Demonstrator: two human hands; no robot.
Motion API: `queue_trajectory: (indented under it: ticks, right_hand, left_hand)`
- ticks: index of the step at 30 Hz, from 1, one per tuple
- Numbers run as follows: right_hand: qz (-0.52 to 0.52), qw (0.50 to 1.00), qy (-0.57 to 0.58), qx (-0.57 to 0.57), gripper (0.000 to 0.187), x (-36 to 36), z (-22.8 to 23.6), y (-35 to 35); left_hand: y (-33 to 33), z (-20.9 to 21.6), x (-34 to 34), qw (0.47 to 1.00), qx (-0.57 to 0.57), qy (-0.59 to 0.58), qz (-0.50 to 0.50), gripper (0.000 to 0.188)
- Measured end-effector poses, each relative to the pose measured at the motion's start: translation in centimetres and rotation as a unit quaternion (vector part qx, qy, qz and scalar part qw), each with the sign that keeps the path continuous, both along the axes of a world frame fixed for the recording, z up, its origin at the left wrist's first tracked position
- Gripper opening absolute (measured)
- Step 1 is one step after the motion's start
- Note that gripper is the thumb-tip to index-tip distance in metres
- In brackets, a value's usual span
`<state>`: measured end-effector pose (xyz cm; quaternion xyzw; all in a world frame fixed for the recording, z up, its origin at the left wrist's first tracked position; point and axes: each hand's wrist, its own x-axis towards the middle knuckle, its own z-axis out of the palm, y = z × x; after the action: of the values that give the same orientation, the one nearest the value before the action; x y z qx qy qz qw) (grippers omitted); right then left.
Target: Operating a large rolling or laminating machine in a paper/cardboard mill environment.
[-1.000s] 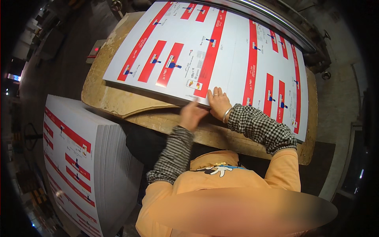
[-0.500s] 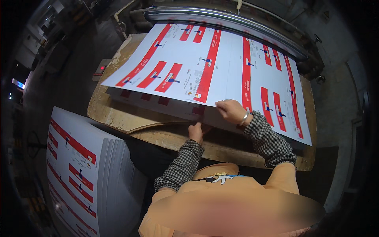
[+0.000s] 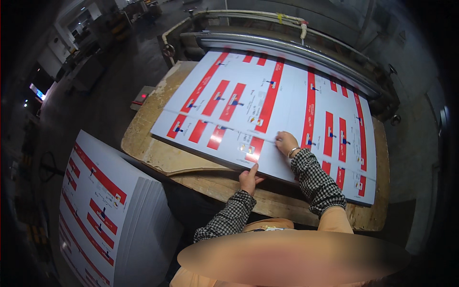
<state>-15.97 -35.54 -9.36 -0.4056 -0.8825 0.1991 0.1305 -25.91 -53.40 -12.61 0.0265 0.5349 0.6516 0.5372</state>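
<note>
A large upper printed sheet [image 3: 291, 100], white with red bands and blue marks, lies with its far edge at the metal roller [image 3: 291, 52]. My right hand [image 3: 288, 143], with a bracelet at the wrist, has its fingers pinched at that sheet's near edge. Beneath it, a lower printed sheet [image 3: 236, 152] of the same pattern shows as a strip along the front. At the front edge of this lower sheet is my left hand [image 3: 248, 181], its thumb against the edge and its fingers partly below it.
A worn wooden board [image 3: 148, 138] with rounded corners bears the sheets. To the left stands a tall stack of printed sheets [image 3: 143, 210]. Beside the board's left edge sits a small box with a red light [image 3: 142, 97]. Pipes [image 3: 248, 14] run behind the roller.
The upper sheet's near edge has come down from its raised position and lies farther toward the roller, baring a strip of the lower sheet. The view has shifted, so everything appears lower.
</note>
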Motion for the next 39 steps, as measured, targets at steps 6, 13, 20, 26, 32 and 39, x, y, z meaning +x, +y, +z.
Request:
queue_trajectory:
  ticks: [6,13,20,26,32,39]
  right_hand:
    - [0.127,0.982,-0.085,0.110,0.061,0.6,-0.2,-7.3]
    - [0.199,0.975,-0.060,-0.084,0.021,2.3,3.3,-5.8]
    - [0.166,0.984,0.012,-0.058,0.026,2.1,9.0,-6.5]
    - [0.182,0.981,-0.024,-0.066,0.030,2.7,2.5,-7.6]
    - [0.107,0.993,-0.021,-0.035,0.031,0.9,1.4,-2.0]
    - [0.142,0.974,-0.172,-0.024,0.086,0.0,0.7,-6.6]
  left_hand:
    - [-0.6,-1.6,-0.8,1.000,0.019,-0.016,0.007,0.026]
    - [-1.0,0.2,-0.9,0.980,0.115,-0.132,-0.091,0.018]
    - [0.4,0.2,0.1,0.995,0.034,-0.082,0.035,0.027]
    - [-0.2,-3.5,-0.7,0.992,-0.060,0.111,-0.023,0.023]
    - [-0.2,-1.4,-0.3,0.999,0.041,-0.024,0.002,0.033]
    - [-1.0,-1.0,-0.9,0.999,0.025,-0.029,-0.037,0.030]
